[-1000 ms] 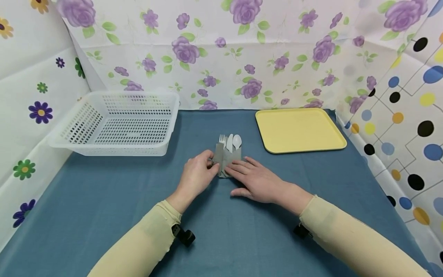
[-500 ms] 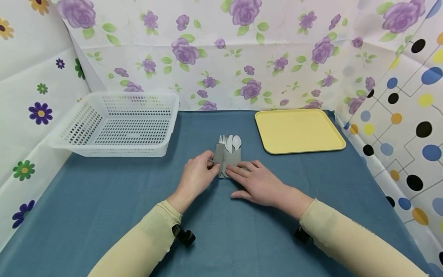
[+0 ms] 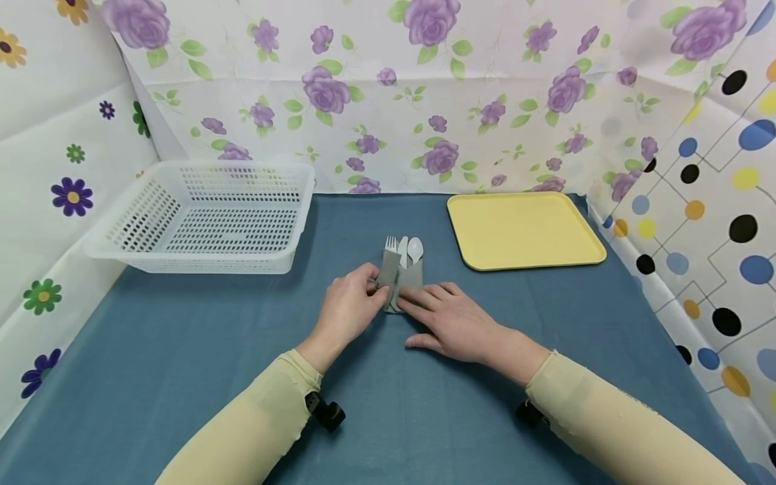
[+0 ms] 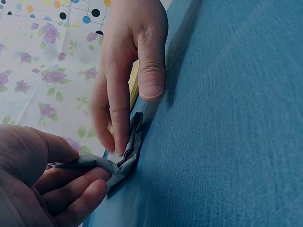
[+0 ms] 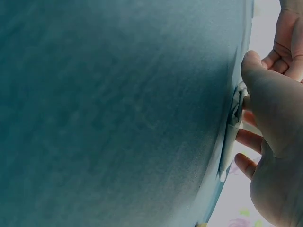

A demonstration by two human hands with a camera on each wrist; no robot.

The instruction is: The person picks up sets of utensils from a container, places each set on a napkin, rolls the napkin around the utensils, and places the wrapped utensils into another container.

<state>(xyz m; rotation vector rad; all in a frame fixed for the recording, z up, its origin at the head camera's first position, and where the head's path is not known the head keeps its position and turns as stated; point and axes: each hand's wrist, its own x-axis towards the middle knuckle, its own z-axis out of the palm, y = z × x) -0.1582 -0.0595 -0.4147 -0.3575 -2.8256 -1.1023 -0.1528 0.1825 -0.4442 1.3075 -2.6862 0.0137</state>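
A grey napkin [image 3: 412,275] lies folded around a white fork [image 3: 391,244], knife [image 3: 403,249] and spoon [image 3: 415,248], whose tops stick out at the far end. My left hand [image 3: 347,302] pinches the napkin's left side between thumb and fingers. In the left wrist view, that napkin edge [image 4: 94,162] is raised above the cloth. My right hand [image 3: 451,322] lies palm down, its straight fingertips pressing on the napkin's lower middle. The right wrist view shows the napkin bundle [image 5: 232,127] edge-on under the right fingers [image 5: 248,138]. The utensils' handles are hidden inside.
A white perforated plastic basket [image 3: 281,261] stands at the back left of the blue cloth-covered table [image 3: 388,417]. At the back right lies a yellow tray [image 3: 527,232]. Patterned sheets [image 3: 388,114] enclose the table on the back and sides.
The napkin's left flap has swung to the right with my left fingertips, and the fork has tilted and shifted right, closer to the knife. My right fingers have slid slightly toward the near end.
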